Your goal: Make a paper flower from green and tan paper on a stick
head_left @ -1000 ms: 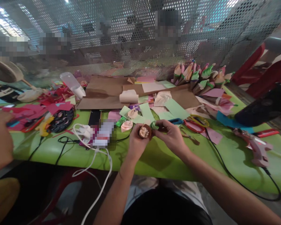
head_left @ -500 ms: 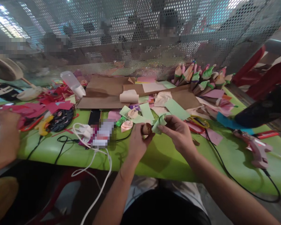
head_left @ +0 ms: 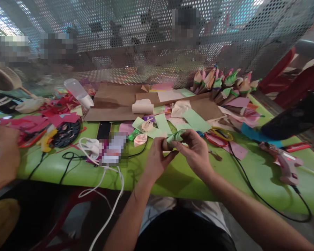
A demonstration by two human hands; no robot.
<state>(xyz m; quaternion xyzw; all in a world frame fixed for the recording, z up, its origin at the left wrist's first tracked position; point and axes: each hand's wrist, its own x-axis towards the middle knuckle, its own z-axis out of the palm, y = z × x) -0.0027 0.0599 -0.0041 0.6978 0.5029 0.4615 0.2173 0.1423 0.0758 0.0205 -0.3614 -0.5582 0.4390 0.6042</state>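
My left hand (head_left: 157, 156) is wrapped round a brown paper cone (head_left: 164, 144), most of it hidden by the fingers. Between the thumb and fingers of my right hand (head_left: 196, 148) is a pleated light green paper piece (head_left: 176, 137), its lower end against the cone's opening. Both hands are close together above the green table (head_left: 172, 184). Just beyond them lie light green paper sheets (head_left: 197, 120), a peach paper swirl (head_left: 140, 139) and a dark green one (head_left: 133, 134).
A phone (head_left: 115, 148) and white cables are left of my hands. Scissors (head_left: 218, 136) and a pink glue gun (head_left: 288, 162) are at the right. Finished paper cones (head_left: 226, 83) stand at the back. Another person's hand (head_left: 5, 146) is at the far left.
My right hand has brought the green piece leftward onto the cone's opening, which was uncovered before. My left hand still holds the cone.
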